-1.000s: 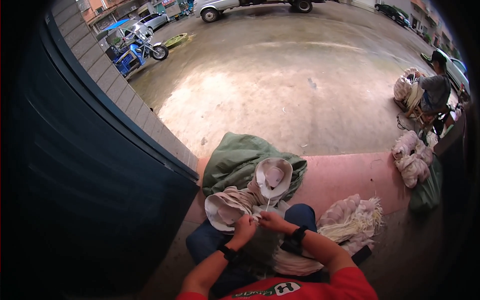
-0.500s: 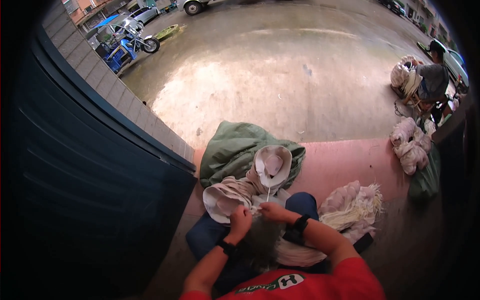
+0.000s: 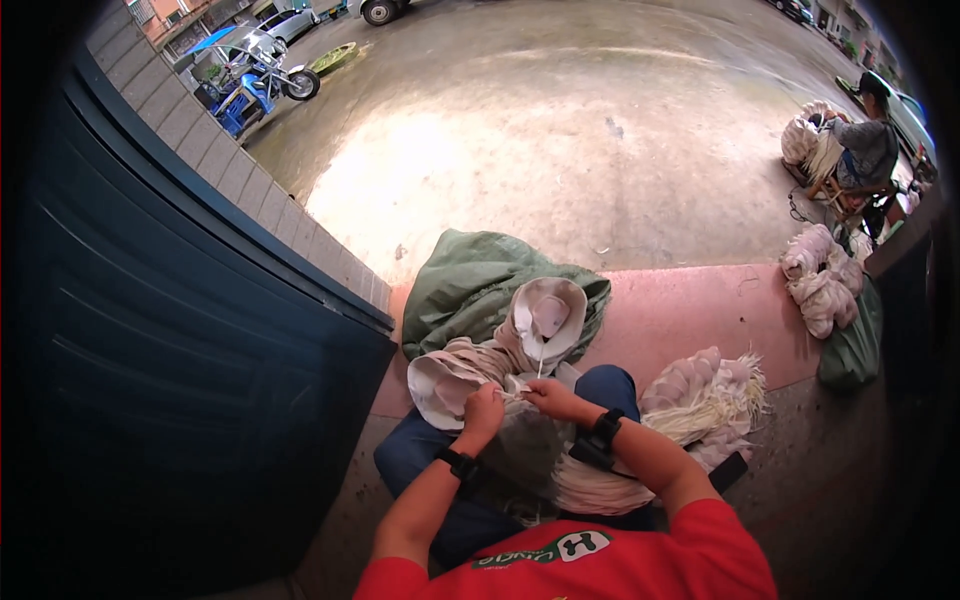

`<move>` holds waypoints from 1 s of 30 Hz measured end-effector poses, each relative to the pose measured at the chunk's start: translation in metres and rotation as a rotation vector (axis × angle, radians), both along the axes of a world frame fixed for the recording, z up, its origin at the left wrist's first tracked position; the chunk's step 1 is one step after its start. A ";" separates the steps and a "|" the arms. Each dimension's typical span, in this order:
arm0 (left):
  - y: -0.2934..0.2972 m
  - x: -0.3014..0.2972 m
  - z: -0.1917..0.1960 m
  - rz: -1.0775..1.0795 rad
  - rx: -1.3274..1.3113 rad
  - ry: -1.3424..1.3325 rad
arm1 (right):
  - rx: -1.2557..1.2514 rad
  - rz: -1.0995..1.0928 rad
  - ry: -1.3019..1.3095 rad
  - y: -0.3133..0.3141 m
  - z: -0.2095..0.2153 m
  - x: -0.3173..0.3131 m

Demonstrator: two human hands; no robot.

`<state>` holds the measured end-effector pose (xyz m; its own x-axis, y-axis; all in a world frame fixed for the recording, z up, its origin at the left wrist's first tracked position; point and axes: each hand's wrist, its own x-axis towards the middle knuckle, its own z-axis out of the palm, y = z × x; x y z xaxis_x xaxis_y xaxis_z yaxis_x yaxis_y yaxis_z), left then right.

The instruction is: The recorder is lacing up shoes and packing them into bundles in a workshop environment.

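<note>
Pale strip [image 3: 511, 393], head view, clock directions taken from it as centre: it lies between the person's two hands, above the lap. The left hand [image 3: 483, 408] has its fingers closed, apparently pinching one end; the exact grip is hidden. The right hand [image 3: 553, 398] pinches the other end between closed fingertips, the opposed holds presumably serving to control the short span. A thin white cord [image 3: 541, 362] rises toward 1 o'clock; whether it joins the strip cannot be told. Two cup-mouthed fabric bundles rest close by, the nearer bundle [image 3: 445, 388] at 9 o'clock and the farther bundle [image 3: 549, 308] between 12 and 1, both with open mouths toward the person, an arrangement that probably keeps their edges within reach. Behind them, toward 11 to 12 o'clock, a slumped green sack [image 3: 462, 275] seems to prop them. Knees in blue trousers [image 3: 610, 388] stand apart, likely leaving working room. At 3 o'clock lies a fringed pile [image 3: 700, 395], beside the right knee; toward 2 o'clock, pinkish bundles [image 3: 825, 285] sit against a dark green bag [image 3: 850, 345], with a seated co-worker [image 3: 868, 150] farther out.
</note>
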<state>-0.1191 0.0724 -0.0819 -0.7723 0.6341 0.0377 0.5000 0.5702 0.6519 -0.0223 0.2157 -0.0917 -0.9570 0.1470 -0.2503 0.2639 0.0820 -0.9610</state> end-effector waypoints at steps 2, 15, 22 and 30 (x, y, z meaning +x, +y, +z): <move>-0.005 0.003 0.004 -0.018 -0.046 0.016 | 0.003 -0.002 0.002 0.003 -0.001 -0.001; -0.017 0.011 -0.005 0.013 0.050 -0.012 | 0.156 0.011 0.101 0.000 -0.002 -0.002; -0.019 0.011 -0.003 0.090 0.005 -0.135 | 0.170 0.033 0.131 -0.002 -0.003 -0.002; -0.022 0.009 -0.010 0.032 0.109 0.155 | 0.171 0.029 0.076 0.000 -0.005 -0.004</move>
